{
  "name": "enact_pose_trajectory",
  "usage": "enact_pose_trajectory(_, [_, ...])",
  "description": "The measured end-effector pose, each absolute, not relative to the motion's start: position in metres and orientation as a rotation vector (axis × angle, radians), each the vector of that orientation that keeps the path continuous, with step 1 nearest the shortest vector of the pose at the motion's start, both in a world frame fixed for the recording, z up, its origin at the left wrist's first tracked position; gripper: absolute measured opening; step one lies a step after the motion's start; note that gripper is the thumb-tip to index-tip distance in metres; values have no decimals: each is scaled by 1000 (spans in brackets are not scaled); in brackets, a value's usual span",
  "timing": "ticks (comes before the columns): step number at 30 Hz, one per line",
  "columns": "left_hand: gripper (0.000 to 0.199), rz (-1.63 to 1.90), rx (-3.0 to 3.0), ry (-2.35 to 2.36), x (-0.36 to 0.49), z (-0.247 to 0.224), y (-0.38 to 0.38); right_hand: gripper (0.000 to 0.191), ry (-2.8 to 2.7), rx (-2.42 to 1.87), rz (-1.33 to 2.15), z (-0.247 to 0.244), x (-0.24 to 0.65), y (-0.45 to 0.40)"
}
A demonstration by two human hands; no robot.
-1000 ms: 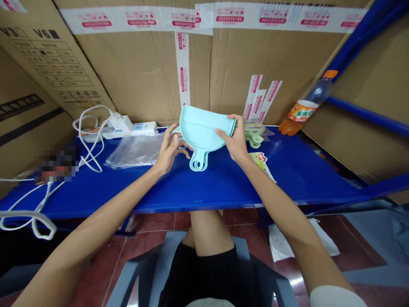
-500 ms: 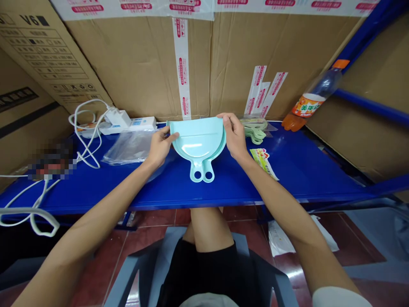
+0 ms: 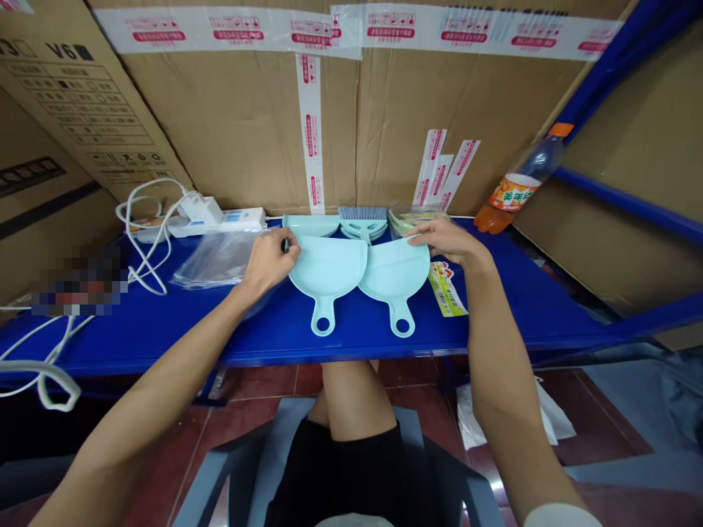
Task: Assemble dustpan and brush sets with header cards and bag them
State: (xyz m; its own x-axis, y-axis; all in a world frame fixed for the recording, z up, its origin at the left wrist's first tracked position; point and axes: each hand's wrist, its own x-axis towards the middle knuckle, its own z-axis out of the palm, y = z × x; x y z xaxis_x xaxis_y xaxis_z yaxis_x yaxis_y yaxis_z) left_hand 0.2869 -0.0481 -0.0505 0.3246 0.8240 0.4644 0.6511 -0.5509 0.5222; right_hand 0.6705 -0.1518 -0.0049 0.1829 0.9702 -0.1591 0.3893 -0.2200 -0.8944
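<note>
Two light-blue dustpans lie side by side over the blue tabletop, handles towards me. The left dustpan [image 3: 329, 271] slightly overlaps the right dustpan [image 3: 396, 272] where their inner edges meet. My left hand [image 3: 272, 258] pinches the upper left corner of the left one, thumb curled over its rim. At the upper right corner of the other, my right hand [image 3: 442, 240] grips the edge with its fingertips. Just behind them sit a small brush with grey bristles [image 3: 363, 214] and another light-blue dustpan [image 3: 310, 224], both partly covered.
On the left are clear plastic bags [image 3: 214, 258], a white power strip [image 3: 239, 218] and loose white cables [image 3: 159, 241]. A printed card [image 3: 447, 289] and green items in plastic [image 3: 417, 218] lie right. An orange drink bottle [image 3: 519, 183] leans against the cardboard box [image 3: 247, 124].
The two dustpans, stacked together before, have been spread apart sideways and lowered. My right hand has moved right with one, uncovering the brush and another dustpan behind.
</note>
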Motion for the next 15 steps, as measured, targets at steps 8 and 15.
enact_pose_trajectory(8, [30,877,2647,1279,276,-48,-42,27,-1930,-1899,828,-13,675,-144])
enact_pose_trajectory(15, [30,593,2656,1540,276,-48,-44,18,-2119,-2020,554,-16,668,-140])
